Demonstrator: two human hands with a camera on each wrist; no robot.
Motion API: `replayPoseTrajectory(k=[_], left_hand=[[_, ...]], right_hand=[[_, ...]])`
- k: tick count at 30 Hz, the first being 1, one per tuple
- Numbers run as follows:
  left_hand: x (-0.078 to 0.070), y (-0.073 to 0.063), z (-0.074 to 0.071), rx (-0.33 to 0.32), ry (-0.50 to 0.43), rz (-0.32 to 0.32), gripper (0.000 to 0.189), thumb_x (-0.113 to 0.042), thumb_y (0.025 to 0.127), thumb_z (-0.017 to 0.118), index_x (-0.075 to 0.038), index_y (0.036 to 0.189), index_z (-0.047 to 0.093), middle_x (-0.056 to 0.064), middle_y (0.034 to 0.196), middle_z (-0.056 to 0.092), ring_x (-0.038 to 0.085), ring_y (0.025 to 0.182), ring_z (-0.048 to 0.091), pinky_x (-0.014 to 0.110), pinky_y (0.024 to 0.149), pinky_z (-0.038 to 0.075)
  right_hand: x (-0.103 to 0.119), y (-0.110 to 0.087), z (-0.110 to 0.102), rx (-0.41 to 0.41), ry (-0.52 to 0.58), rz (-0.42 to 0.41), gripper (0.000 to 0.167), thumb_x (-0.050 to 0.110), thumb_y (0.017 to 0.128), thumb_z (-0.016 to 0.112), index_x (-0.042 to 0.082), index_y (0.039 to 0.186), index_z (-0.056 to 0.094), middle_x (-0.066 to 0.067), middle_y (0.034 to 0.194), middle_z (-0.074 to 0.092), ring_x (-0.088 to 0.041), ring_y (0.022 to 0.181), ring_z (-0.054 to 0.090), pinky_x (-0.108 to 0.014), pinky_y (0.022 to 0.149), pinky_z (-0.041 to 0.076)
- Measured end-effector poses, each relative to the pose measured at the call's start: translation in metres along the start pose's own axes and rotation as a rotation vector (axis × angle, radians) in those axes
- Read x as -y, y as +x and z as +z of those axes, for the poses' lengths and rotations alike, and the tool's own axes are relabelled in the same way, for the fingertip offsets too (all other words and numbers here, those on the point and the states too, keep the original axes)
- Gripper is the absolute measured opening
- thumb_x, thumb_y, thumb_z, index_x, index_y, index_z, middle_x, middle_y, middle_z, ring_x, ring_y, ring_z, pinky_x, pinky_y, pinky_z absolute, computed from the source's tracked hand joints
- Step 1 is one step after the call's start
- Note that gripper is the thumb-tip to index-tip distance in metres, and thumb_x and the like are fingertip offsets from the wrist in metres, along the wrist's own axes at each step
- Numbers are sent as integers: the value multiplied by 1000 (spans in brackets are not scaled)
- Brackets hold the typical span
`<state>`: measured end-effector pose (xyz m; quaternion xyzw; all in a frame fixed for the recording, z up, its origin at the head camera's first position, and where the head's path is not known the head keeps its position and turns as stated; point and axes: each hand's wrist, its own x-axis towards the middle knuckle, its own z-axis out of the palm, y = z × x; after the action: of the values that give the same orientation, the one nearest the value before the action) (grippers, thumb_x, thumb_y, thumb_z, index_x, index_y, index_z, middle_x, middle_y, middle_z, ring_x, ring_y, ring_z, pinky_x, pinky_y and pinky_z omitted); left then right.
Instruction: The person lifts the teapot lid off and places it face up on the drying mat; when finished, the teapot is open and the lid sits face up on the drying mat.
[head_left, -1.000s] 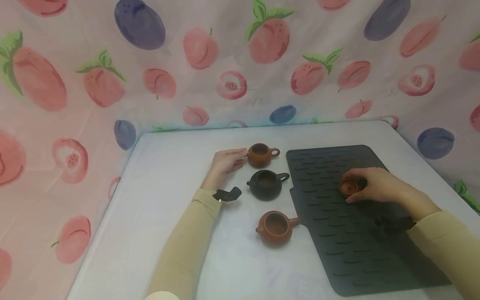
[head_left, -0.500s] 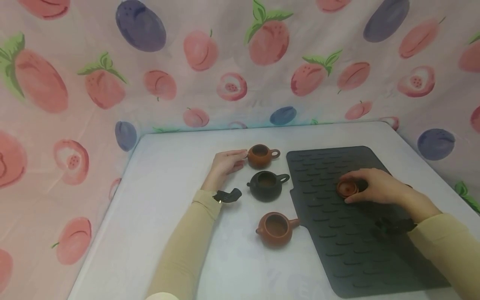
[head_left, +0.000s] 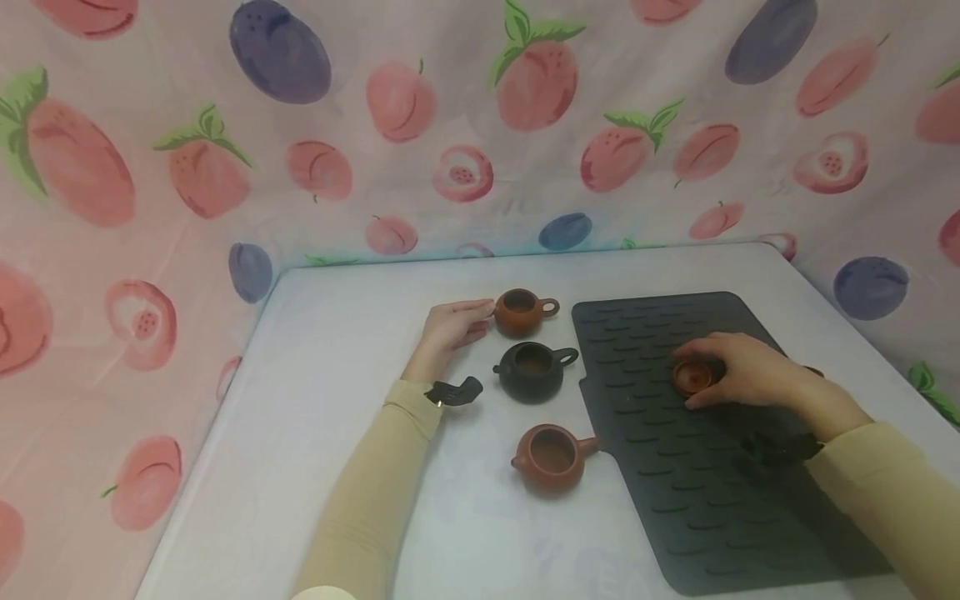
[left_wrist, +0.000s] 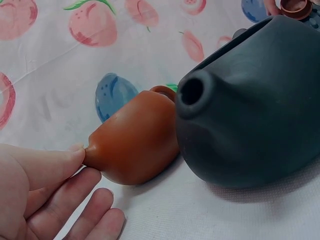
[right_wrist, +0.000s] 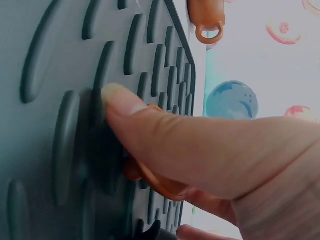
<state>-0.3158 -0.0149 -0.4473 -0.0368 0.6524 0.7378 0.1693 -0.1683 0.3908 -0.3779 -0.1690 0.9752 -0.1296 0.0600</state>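
My left hand (head_left: 452, 327) pinches the spout tip of the far orange-brown teapot (head_left: 518, 313) between thumb and finger; the left wrist view shows this pinch at the spout (left_wrist: 91, 156). That teapot has no lid on. Over the dark ribbed mat (head_left: 652, 492), my right hand (head_left: 750, 371) holds a small orange-brown teapot lid (head_left: 692, 377) by its edge, underside up. In the right wrist view the lid's knob (right_wrist: 132, 169) points toward the mat, and my thumb covers much of the lid.
A black lidless teapot (head_left: 531, 372) and a reddish-brown lidless teapot (head_left: 550, 460) stand nearer me on the white table (head_left: 337, 367). A black piece (right_wrist: 152, 231) lies by my right fingers. A brown edge (head_left: 813, 371) shows behind my right wrist. Fruit-printed cloth (head_left: 465, 108) hangs behind.
My right hand has shifted slightly left with the lid over the mat, and a brown edge now shows behind that wrist. My left hand stays at the spout.
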Motion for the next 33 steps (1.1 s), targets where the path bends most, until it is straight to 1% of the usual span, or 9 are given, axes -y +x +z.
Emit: replayPoseTrajectory(k=[2, 5, 9, 11, 13, 16, 19, 26, 33], left_hand=[[0, 0, 0, 1, 4, -3, 30, -18, 91, 82, -7, 118, 77, 6, 116, 74, 23, 106, 70, 29, 88, 56], [-1, 0, 0, 5, 10, -3, 31, -18, 91, 82, -7, 119, 76, 5, 116, 74, 23, 107, 70, 29, 88, 56], [-2, -2, 1, 6, 10, 2, 31, -18, 91, 81, -6, 120, 76, 6, 117, 74, 24, 109, 69, 29, 88, 56], [-2, -2, 0, 7, 9, 4, 32, -18, 91, 81, -6, 120, 76, 6, 117, 74, 24, 109, 69, 29, 88, 56], [-2, -2, -1, 12, 6, 4, 32, -17, 91, 81, -5, 120, 75, 7, 118, 74, 25, 109, 69, 29, 88, 56], [-2, -3, -3, 16, 0, 4, 33, -16, 91, 81, -5, 121, 75, 8, 119, 73, 26, 109, 69, 29, 89, 56], [-4, -4, -6, 7, 1, 8, 33, -15, 91, 81, -4, 121, 74, 9, 119, 73, 26, 109, 69, 30, 88, 56], [-5, -2, -10, -1, 14, 14, 31, -16, 92, 80, -5, 121, 75, 9, 119, 73, 25, 108, 70, 29, 88, 56], [-5, -1, -10, -16, 30, 9, 31, -17, 92, 80, -5, 121, 75, 8, 117, 74, 24, 107, 70, 28, 87, 56]], right_hand=[[1, 1, -1, -9, 13, 16, 73, 45, 73, 93, 4, 127, 68, -18, 123, 65, -39, 114, 60, -62, 93, 46], [4, 4, -4, -51, 35, 31, 67, 43, 82, 87, 1, 129, 65, -23, 128, 62, -43, 121, 56, -64, 97, 43], [11, 10, -4, -159, 48, -6, 44, 27, 97, 75, -2, 128, 65, -26, 128, 63, -45, 122, 55, -65, 98, 41], [16, 15, -4, -209, 43, -22, 34, 20, 100, 69, -2, 126, 66, -25, 126, 64, -44, 121, 56, -64, 99, 41], [22, 20, -4, -238, 47, -30, 29, 17, 103, 64, -2, 126, 67, -25, 126, 65, -44, 121, 57, -64, 99, 41], [34, 30, -4, -253, 68, -21, 29, 18, 105, 60, -1, 126, 66, -24, 127, 65, -44, 122, 57, -63, 101, 40], [48, 43, -3, -257, 107, -20, 30, 20, 106, 58, 1, 128, 66, -23, 129, 65, -44, 123, 56, -64, 103, 39], [81, 69, 2, -261, 190, -55, 32, 24, 108, 56, 3, 130, 66, -20, 132, 64, -40, 129, 54, -60, 108, 37], [91, 80, 1, -259, 206, -60, 30, 21, 109, 52, 4, 129, 66, -18, 133, 63, -38, 131, 53, -57, 108, 37]])
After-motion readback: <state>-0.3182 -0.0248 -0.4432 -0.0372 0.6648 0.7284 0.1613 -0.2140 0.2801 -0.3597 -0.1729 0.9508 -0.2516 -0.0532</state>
